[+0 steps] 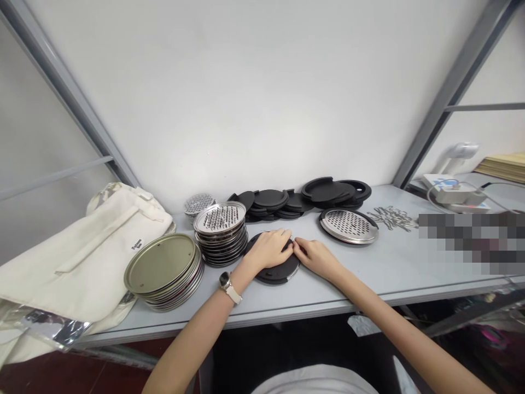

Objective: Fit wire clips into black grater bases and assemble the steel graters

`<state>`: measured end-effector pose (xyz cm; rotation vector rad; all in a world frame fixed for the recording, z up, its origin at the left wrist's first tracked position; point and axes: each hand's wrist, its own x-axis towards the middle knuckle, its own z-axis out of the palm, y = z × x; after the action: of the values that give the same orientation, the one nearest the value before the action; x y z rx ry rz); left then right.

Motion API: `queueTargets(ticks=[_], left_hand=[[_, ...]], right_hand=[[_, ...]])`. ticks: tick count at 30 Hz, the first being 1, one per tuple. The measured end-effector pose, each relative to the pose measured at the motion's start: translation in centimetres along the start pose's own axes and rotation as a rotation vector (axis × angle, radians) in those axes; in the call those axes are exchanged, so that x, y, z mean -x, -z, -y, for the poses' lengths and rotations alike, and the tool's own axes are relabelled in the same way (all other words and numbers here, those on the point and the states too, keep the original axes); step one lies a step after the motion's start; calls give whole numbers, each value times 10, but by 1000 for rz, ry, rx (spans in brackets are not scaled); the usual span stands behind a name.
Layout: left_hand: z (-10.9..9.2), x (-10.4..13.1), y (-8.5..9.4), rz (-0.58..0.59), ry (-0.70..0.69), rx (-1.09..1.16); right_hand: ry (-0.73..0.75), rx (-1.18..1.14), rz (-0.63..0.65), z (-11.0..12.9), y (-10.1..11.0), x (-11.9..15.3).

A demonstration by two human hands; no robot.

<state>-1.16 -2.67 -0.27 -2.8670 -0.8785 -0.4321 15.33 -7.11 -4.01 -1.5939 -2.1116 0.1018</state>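
Note:
A round black disc [283,272] with a thin shiny edge lies on the table in front of me. My left hand [268,247], with a watch at the wrist, rests over the disc and holds it down, its fingers curved toward the right rim. At that rim my right hand [314,256] is closed in a pinch, close to the left fingertips. A thin shiny bit shows between the two hands, but what the right fingers hold is hidden. To the right lies a round metal grater plate [348,225] in a black holder.
Left of my hands stand a stack of grater plates [220,219] and a stack of olive-topped round plates [162,265], beside a cream bag [82,257]. Black holders [268,198] are heaped by the wall. Small metal clips [391,217] lie to the right, near a white device [449,189].

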Motion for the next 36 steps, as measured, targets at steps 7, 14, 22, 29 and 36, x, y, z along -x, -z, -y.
queueTargets(ticks=[7, 14, 22, 29, 36], left_hand=[[0, 0, -1, 41, 24, 27], [-1, 0, -1, 21, 17, 17], [-1, 1, 0, 27, 23, 21], [-1, 0, 2, 48, 23, 27], [-1, 0, 1, 23, 19, 24]], right_hand=[[-2, 3, 4, 0, 0, 0], [-2, -8, 2, 1, 0, 0], [-9, -5, 9, 0, -1, -1], [-14, -7, 9, 0, -1, 0], [-24, 4, 15, 0, -2, -1]])
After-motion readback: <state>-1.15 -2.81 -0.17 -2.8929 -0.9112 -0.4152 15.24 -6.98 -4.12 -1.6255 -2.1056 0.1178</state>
